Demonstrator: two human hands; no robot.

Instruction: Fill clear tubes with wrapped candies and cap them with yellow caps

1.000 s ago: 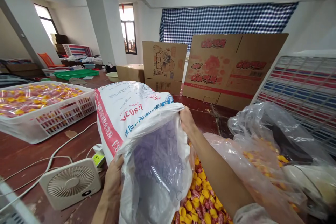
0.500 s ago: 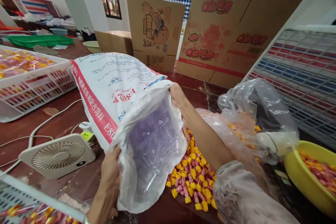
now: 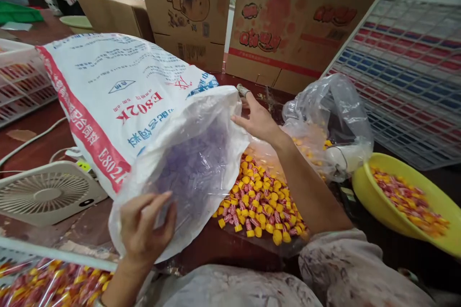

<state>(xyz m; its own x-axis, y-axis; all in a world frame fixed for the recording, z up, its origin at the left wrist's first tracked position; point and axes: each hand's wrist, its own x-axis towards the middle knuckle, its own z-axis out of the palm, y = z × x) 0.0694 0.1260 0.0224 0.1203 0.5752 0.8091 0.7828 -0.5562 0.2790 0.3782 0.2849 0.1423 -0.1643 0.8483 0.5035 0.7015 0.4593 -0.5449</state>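
Gaping sack mouth [image 3: 216,127] | left fingers [image 3: 153,207] curled, hold unclear | right fingers [image 3: 253,104] spread loose at rim [image 3: 234,96]

The left forearm [image 3: 124,279] angles forward and inward, its hand [image 3: 147,224] raised with fingers loosely bent and thumb near the index fingertip. The right forearm [image 3: 311,187], bare below the sleeve [image 3: 336,261], extends forward and inward; the right hand [image 3: 260,119] has thumb and index finger spread.
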